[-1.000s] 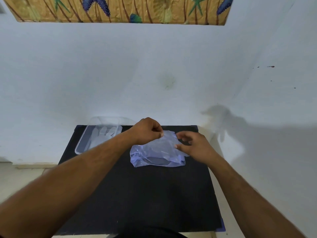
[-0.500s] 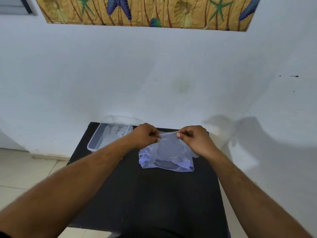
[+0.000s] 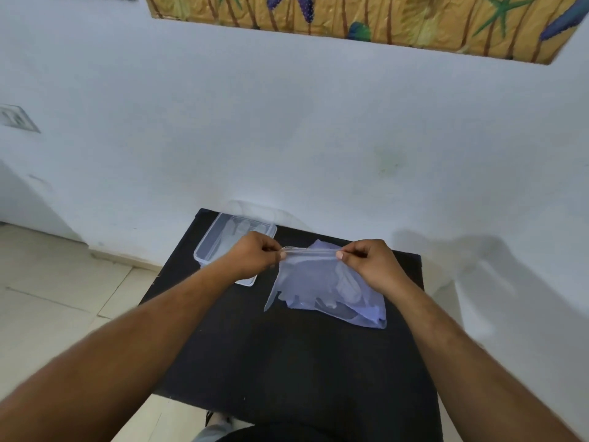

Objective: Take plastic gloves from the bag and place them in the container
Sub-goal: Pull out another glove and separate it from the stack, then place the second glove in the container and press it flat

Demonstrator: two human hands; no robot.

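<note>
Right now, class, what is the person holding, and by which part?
Both hands, left hand and right hand, pinch the translucent bluish plastic bag at its top opening edge, one grip at each end.

**One camera, worn on the head, looking down at the bench**

There is a single view here, so no second one shares any of it. The camera sits on the person's head and faces forward and down, toward the wall (image 3: 287,138) the bench (image 3: 287,362) stands against. The lens is wide: both forearms run in from the bottom corners, and the wall's lines bend near the edges. The left hand (image 3: 255,256) and right hand (image 3: 369,263) sit close to mid-frame. The bench fills the lower middle, tiled floor (image 3: 47,298) showing at left, a painted panel (image 3: 366,17) cut off by the top edge.
</note>
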